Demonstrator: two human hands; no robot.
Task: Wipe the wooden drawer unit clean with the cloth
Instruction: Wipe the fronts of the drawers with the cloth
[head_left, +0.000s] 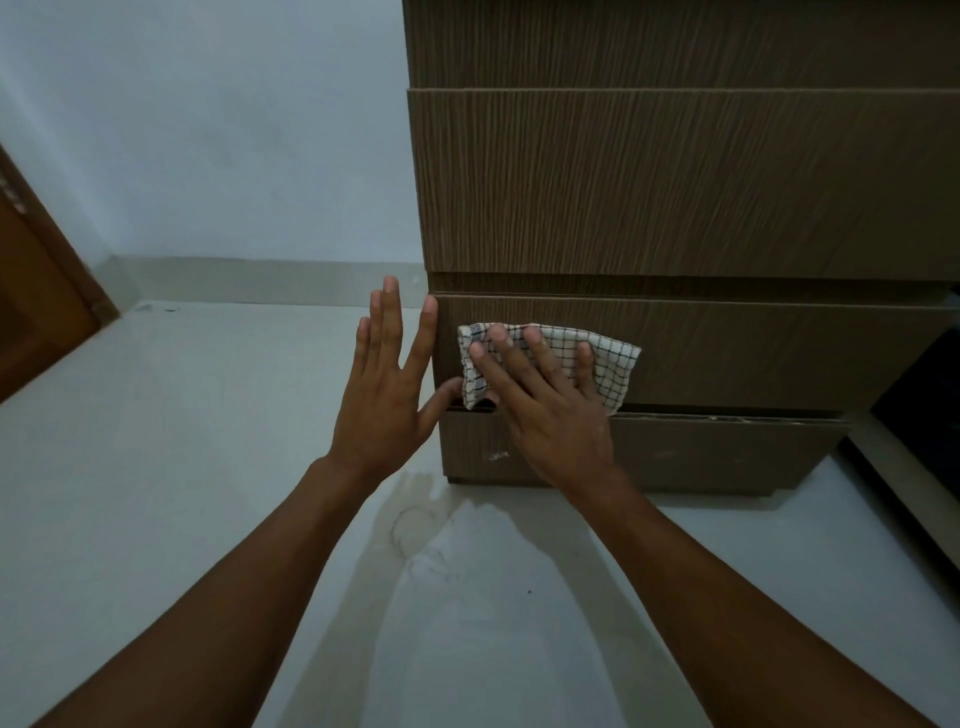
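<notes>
— Pressing the checked cloth (550, 364) flat against a low drawer front (727, 353) with the right hand (540, 410), fingers spread wide over it, not pinching.

— And holding what with the left hand (384, 400)?

— Holding nothing. Staying open, fingers straight, resting at the left corner edge of the wooden drawer unit (675, 182), thumb reaching under that same drawer's bottom edge, just beside the cloth.

— Sitting where on the drawer?

— Sitting near its left end, bunched a little under the palm.

— So going which way next?

— Probably sliding right. Running long from side to side, with most of the bare wood lying to the right of the cloth. Being much nearer, so fitting the right hand best.

— And lower down?

— Showing a small pale mark on the bottom drawer (675, 452), just under the right wrist. Maybe needing a rub too.

— Anything on the floor (182, 467)?

— Only a faint stain in front of the unit.
</notes>
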